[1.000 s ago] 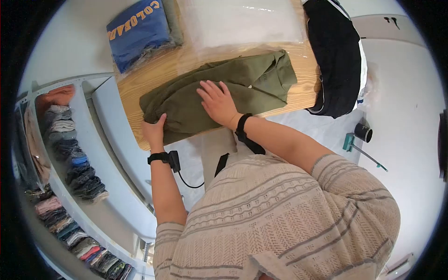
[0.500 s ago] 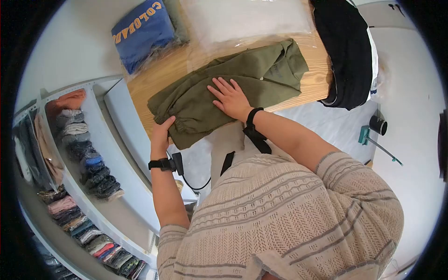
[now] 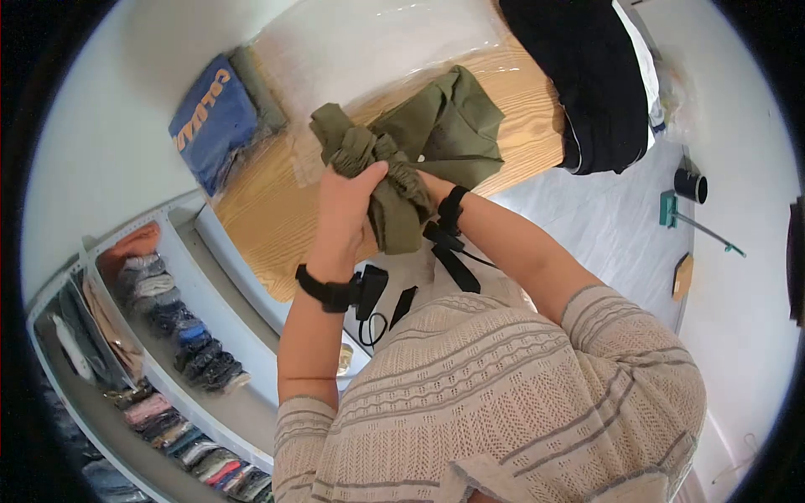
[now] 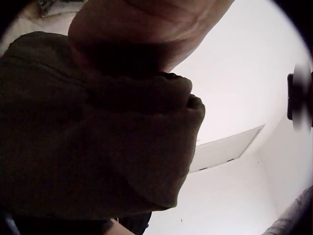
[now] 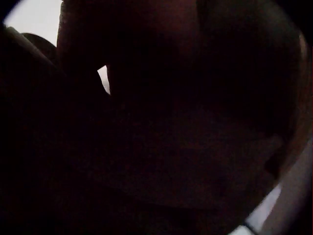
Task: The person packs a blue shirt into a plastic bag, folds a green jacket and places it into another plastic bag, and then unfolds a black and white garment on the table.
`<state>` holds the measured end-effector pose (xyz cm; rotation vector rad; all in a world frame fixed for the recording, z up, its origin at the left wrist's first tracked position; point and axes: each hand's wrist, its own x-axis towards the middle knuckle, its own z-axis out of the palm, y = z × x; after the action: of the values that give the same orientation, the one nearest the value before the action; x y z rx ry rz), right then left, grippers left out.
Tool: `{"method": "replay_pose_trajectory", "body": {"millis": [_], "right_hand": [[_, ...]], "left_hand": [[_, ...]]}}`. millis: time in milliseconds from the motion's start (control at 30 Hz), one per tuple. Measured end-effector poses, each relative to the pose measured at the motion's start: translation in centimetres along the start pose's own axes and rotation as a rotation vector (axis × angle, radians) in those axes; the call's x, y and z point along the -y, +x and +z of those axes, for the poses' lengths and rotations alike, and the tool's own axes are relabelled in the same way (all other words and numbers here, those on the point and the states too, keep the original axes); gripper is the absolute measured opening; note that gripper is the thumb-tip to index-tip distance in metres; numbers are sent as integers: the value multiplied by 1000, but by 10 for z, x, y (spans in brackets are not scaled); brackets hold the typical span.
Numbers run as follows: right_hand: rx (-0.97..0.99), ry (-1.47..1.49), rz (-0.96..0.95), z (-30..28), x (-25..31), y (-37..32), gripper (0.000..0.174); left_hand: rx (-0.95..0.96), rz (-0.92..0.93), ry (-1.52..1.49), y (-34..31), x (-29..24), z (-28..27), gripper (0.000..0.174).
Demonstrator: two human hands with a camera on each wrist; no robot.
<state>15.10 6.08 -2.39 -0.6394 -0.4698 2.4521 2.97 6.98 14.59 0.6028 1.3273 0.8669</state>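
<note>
An olive-green garment (image 3: 471, 126) with gathered elastic stretches lies partly on the wooden table, its near end lifted and bunched. My left hand (image 3: 342, 205) grips that bunched end, thumb across the top of the gathers. The left wrist view shows folded dark cloth (image 4: 98, 142) hanging right below the hand. My right hand (image 3: 433, 186) is at the other side of the bunch, its fingers hidden behind the fabric. The right wrist view is almost black, and I cannot tell how those fingers lie.
A bagged blue garment with orange lettering (image 3: 214, 121) lies at the table's left end. Clear plastic bags (image 3: 369, 50) spread along the back. Black clothing (image 3: 579, 75) hangs over the right end. Shelves of folded clothes (image 3: 168, 293) stand at left.
The garment lay flat, left hand at its left end and right hand open on top. Now the left end is raised and bunched toward the middle, and the right hand has gone behind it.
</note>
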Motion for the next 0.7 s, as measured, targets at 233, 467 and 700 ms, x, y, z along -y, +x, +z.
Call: {"method": "replay_pose_trajectory", "body": {"millis": [233,467,700], "right_hand": [[-626,-474,-50,-48,55,-84,29],[-682,-31,-43,-92,61,-107,33],[-455,-609,-518,-91,59,-127,30]], "left_hand": [[46,8,99,54,15,60,32],[95,-2,297,108,52,110,38],[366,-157,576,106,82,106,57]]}}
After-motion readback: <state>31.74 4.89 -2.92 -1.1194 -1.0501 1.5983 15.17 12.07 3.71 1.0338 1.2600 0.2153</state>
